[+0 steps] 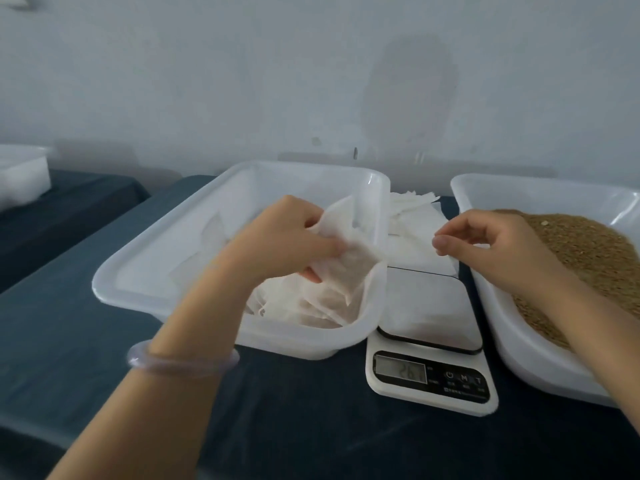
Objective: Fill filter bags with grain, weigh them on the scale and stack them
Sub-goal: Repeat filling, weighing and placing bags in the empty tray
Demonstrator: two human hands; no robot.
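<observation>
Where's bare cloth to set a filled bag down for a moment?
Bare cloth lies in front of the left tray, left of the scale; more runs along that tray's left side. Crowded: the scale is wedged between left tray and grain tray, with empty bags behind it.

All the marks that can be read stand on the dark front panel of the scale [431, 393]. Its small grey display [401, 371] shows pale digits that look like 26, perhaps with one more digit after them (this part is too blurred to be sure). To the right of the display there are three buttons [464, 377]: first a power symbol, then the letter M, then the letter T. Under the buttons runs very small white print, which cannot be read.
</observation>
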